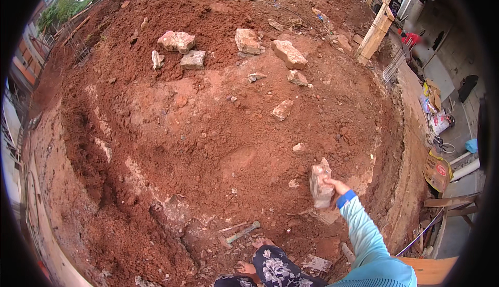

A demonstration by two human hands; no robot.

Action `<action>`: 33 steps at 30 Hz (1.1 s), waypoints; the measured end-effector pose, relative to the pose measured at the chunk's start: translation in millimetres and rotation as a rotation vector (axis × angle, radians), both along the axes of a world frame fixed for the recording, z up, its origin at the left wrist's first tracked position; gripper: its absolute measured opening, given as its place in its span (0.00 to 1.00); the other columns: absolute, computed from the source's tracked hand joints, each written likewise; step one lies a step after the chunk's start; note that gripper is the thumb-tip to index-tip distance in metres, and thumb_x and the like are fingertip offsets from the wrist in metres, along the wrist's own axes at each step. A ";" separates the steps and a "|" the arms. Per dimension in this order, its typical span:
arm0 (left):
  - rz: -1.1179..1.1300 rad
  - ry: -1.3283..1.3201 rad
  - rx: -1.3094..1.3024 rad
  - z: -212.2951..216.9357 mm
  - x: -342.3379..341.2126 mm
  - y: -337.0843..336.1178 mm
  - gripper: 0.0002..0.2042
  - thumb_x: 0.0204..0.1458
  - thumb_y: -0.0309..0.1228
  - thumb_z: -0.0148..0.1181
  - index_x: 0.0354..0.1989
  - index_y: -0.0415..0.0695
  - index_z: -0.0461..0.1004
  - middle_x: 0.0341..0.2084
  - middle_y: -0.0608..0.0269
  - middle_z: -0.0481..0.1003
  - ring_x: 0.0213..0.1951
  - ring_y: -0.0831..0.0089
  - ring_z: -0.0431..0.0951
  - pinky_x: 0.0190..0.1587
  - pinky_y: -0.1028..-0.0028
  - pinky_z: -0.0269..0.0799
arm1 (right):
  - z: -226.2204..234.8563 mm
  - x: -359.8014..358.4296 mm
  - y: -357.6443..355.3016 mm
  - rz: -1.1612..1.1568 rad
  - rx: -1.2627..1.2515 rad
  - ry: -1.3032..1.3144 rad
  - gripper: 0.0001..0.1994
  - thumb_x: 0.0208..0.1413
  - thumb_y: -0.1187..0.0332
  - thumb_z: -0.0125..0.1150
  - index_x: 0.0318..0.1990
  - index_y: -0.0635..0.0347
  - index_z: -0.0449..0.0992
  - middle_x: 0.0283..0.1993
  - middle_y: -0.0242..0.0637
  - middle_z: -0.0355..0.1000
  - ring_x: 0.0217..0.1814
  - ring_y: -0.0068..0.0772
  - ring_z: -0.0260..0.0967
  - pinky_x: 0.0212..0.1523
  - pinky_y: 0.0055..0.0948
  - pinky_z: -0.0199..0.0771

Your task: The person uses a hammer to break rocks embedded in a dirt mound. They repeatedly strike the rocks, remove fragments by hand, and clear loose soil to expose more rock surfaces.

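My right hand (339, 185) reaches out in a light blue sleeve with a darker blue cuff. Its fingers are closed on the right side of a rough, pale brown stone block (319, 183), which stands on end. Whether the block's lower end rests on the soil cannot be made out. My left hand is out of the picture. Close to my bare feet (262, 242) lies a short tool with a greenish handle (243, 232), perhaps a hammer. Beyond the block are a small stone (299, 148) and a larger pale one (282, 110).
Uneven red soil (208, 121) slopes ahead, with several big stones (176, 42) farther up. A trench (114, 183) runs along the left. At the right, a wooden post (374, 35) leans above a ledge with bags (441, 122) and pipes beyond; a person in red (409, 38) is there.
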State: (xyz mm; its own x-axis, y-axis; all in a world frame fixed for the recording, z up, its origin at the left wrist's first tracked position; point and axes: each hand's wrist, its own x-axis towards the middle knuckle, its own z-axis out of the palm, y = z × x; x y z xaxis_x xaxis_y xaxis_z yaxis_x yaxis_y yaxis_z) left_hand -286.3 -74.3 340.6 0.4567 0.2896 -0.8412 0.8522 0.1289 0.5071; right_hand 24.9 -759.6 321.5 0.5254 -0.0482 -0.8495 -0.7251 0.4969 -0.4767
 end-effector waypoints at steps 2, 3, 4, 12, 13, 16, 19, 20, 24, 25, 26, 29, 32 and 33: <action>0.029 0.083 -0.052 24.0 -44.9 -14.3 0.14 0.59 0.37 0.54 0.45 0.39 0.72 0.36 0.55 0.78 0.35 0.69 0.77 0.35 0.71 0.73 | 24.6 -19.3 29.9 -0.045 0.134 0.068 0.20 0.53 0.54 0.61 0.52 0.49 0.75 0.54 0.39 0.74 0.55 0.50 0.70 0.54 0.61 0.65; 0.047 0.119 -0.083 35.4 -67.9 -20.7 0.14 0.59 0.37 0.53 0.47 0.39 0.71 0.37 0.54 0.77 0.36 0.68 0.78 0.37 0.71 0.74 | 47.1 -22.6 46.7 -0.026 0.138 0.152 0.20 0.54 0.53 0.60 0.52 0.47 0.74 0.53 0.39 0.74 0.54 0.50 0.70 0.53 0.64 0.63; 0.063 0.146 -0.119 41.9 -89.5 -27.9 0.15 0.60 0.37 0.52 0.48 0.39 0.71 0.38 0.54 0.77 0.38 0.67 0.78 0.38 0.70 0.74 | 64.0 -24.0 58.9 -0.051 0.035 0.135 0.21 0.53 0.52 0.61 0.52 0.47 0.74 0.53 0.40 0.74 0.54 0.50 0.69 0.53 0.67 0.61; 0.156 0.212 -0.311 76.2 -200.0 -65.9 0.17 0.60 0.38 0.51 0.51 0.39 0.71 0.41 0.53 0.77 0.41 0.66 0.78 0.41 0.69 0.75 | 280.8 94.2 64.4 -0.036 0.111 -0.409 0.30 0.52 0.49 0.62 0.60 0.52 0.67 0.59 0.38 0.69 0.61 0.45 0.65 0.59 0.59 0.60; 0.171 0.230 -0.297 75.3 -197.0 -73.0 0.15 0.59 0.37 0.53 0.48 0.39 0.71 0.38 0.54 0.77 0.38 0.67 0.78 0.39 0.70 0.75 | 304.9 129.8 52.3 0.018 0.238 -0.599 0.31 0.53 0.49 0.61 0.62 0.53 0.66 0.61 0.38 0.68 0.62 0.44 0.64 0.60 0.57 0.60; 0.197 0.293 -0.216 91.2 -155.0 -102.8 0.11 0.56 0.35 0.58 0.39 0.38 0.74 0.30 0.56 0.77 0.30 0.70 0.77 0.31 0.72 0.73 | 383.9 229.1 34.5 -0.143 -0.160 -0.602 0.36 0.55 0.49 0.60 0.67 0.57 0.58 0.64 0.43 0.64 0.64 0.47 0.61 0.62 0.54 0.61; 0.185 0.294 -0.077 82.3 -142.4 -120.9 0.10 0.53 0.33 0.63 0.29 0.38 0.76 0.22 0.58 0.78 0.22 0.72 0.76 0.24 0.74 0.72 | 405.4 283.4 3.7 -0.070 -0.637 -0.741 0.33 0.58 0.49 0.59 0.64 0.61 0.60 0.61 0.50 0.67 0.62 0.48 0.64 0.61 0.48 0.65; 0.225 0.283 -0.052 49.2 -163.7 -119.5 0.10 0.52 0.33 0.64 0.29 0.37 0.76 0.21 0.57 0.77 0.22 0.72 0.76 0.24 0.72 0.72 | 391.5 277.5 7.9 0.030 -0.699 -0.734 0.32 0.58 0.50 0.60 0.62 0.61 0.62 0.58 0.50 0.69 0.59 0.47 0.67 0.59 0.46 0.67; -0.157 0.231 0.468 29.4 -143.6 -174.0 0.12 0.48 0.32 0.66 0.25 0.35 0.74 0.23 0.50 0.78 0.25 0.61 0.77 0.32 0.63 0.73 | 283.1 212.7 40.6 0.388 -0.848 -0.575 0.21 0.54 0.57 0.66 0.50 0.62 0.75 0.46 0.43 0.77 0.46 0.39 0.76 0.49 0.40 0.77; -0.230 0.188 0.490 25.8 -142.9 -177.8 0.12 0.48 0.33 0.67 0.27 0.35 0.74 0.24 0.49 0.77 0.26 0.59 0.77 0.34 0.62 0.73 | 232.0 183.9 26.2 0.480 -0.863 -0.450 0.20 0.53 0.61 0.68 0.50 0.63 0.75 0.45 0.43 0.77 0.46 0.38 0.76 0.49 0.39 0.76; -0.302 0.141 0.520 21.2 -131.9 -184.3 0.12 0.48 0.33 0.67 0.29 0.36 0.74 0.25 0.49 0.77 0.28 0.57 0.77 0.36 0.61 0.73 | 168.3 148.5 7.1 0.429 -0.765 -0.343 0.22 0.51 0.63 0.70 0.51 0.64 0.75 0.44 0.45 0.77 0.44 0.38 0.76 0.47 0.38 0.77; -0.393 0.175 0.501 21.5 -101.3 -195.4 0.16 0.49 0.37 0.65 0.39 0.37 0.72 0.34 0.46 0.75 0.38 0.50 0.76 0.45 0.58 0.71 | 41.4 62.6 9.2 0.575 -0.890 0.011 0.29 0.48 0.62 0.71 0.56 0.69 0.70 0.43 0.49 0.76 0.37 0.40 0.76 0.41 0.39 0.77; -0.566 0.215 0.546 7.7 -82.8 -199.9 0.19 0.52 0.41 0.62 0.44 0.39 0.71 0.42 0.46 0.73 0.44 0.48 0.73 0.49 0.57 0.69 | -64.6 1.1 -30.5 0.642 -1.004 0.296 0.34 0.47 0.61 0.73 0.59 0.67 0.67 0.47 0.49 0.75 0.41 0.42 0.76 0.37 0.37 0.78; -0.634 0.239 0.565 2.2 -74.9 -204.2 0.20 0.53 0.42 0.60 0.46 0.39 0.70 0.44 0.46 0.71 0.47 0.48 0.72 0.50 0.56 0.68 | -91.9 -16.1 -44.8 0.722 -1.133 0.305 0.35 0.46 0.60 0.73 0.60 0.67 0.66 0.49 0.50 0.75 0.44 0.44 0.76 0.40 0.38 0.78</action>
